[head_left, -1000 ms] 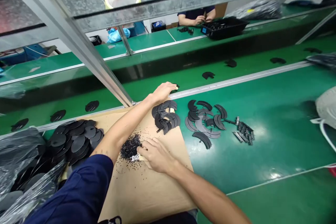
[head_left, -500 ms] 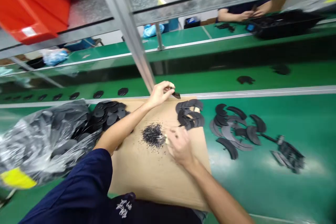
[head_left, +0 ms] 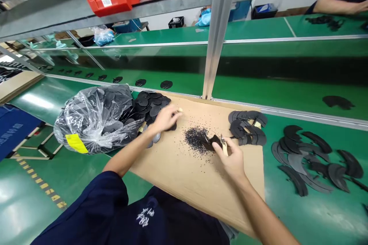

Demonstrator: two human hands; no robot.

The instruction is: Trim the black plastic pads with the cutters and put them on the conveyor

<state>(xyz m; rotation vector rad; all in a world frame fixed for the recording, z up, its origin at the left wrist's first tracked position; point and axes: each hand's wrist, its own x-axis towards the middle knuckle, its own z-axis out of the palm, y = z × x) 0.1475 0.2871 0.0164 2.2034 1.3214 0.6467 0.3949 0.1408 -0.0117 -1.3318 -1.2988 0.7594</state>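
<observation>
1. Right hand [head_left: 234, 157] is pinching a black part [head_left: 214, 142] between thumb and fingers, at the right edge of the small black bits [head_left: 193, 138].
2. Left hand [head_left: 166, 117] is hovering by the black discs [head_left: 149, 104]; whether its fingers are clamping one, I cannot tell.
3. Curved black pieces [head_left: 236, 127] are lying on brown sheeting [head_left: 178, 176].

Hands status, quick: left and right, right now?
Left hand: fingers part-curled beside the black discs; can't tell if it's holding anything.
Right hand: closed on a black part at the small black bits.
</observation>
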